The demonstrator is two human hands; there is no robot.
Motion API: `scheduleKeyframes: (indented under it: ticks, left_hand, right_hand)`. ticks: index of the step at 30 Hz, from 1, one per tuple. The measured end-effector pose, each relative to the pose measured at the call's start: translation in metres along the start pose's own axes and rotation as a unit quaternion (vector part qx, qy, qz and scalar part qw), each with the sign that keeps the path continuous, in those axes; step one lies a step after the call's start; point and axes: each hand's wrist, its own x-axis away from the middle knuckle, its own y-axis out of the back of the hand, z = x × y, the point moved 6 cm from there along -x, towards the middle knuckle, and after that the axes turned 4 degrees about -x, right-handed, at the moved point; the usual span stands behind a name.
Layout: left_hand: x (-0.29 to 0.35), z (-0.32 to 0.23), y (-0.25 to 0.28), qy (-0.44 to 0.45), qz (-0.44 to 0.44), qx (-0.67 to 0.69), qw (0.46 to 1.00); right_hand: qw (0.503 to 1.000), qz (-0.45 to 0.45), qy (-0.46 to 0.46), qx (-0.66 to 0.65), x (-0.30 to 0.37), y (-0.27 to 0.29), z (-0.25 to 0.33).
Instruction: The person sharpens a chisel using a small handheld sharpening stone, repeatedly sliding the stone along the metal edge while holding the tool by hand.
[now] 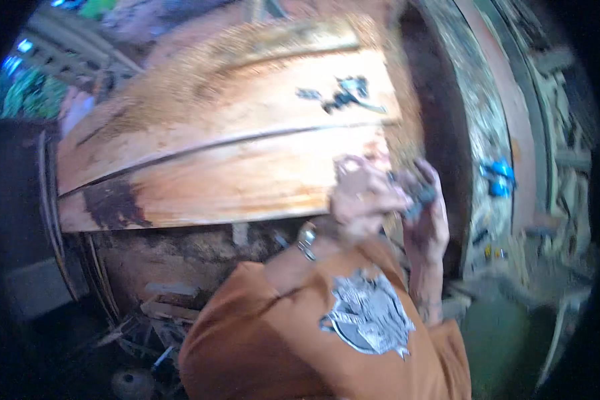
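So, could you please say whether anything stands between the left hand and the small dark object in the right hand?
Nothing visible does: the left hand is beside the small dark object in the right hand, though blur hides any contact.

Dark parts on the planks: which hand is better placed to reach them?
Probably the left hand: it sits nearer the dark parts. The right hand is farther off, holding a small dark object; blur hides whether the left grips it too.
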Motion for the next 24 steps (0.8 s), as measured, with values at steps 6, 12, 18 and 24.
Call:
scheduleKeyframes:
  ticks: [6, 12, 18, 24]
  left_hand:
    - [-0.002, -0.012, -0.005, -0.005, -0.02, -0.019, 1.0]
    - [-0.001, -0.014, -0.004, -0.02, -0.055, -0.025, 0.998]
    - [-0.006, -0.01, -0.012, -0.006, -0.057, -0.034, 0.998]
    - [-0.007, -0.007, -0.03, -0.019, -0.07, 0.0, 0.997]
  right_hand:
    - [0.998, 0.018, 0.028, -0.054, 0.011, 0.004, -0.009]
    - [0.998, 0.031, 0.009, -0.055, 0.004, 0.009, -0.008]
    - [0.997, 0.04, 0.03, -0.065, -0.002, 0.006, 0.002]
    - [0.994, 0.009, 0.035, -0.103, 0.005, 0.021, 0.014]
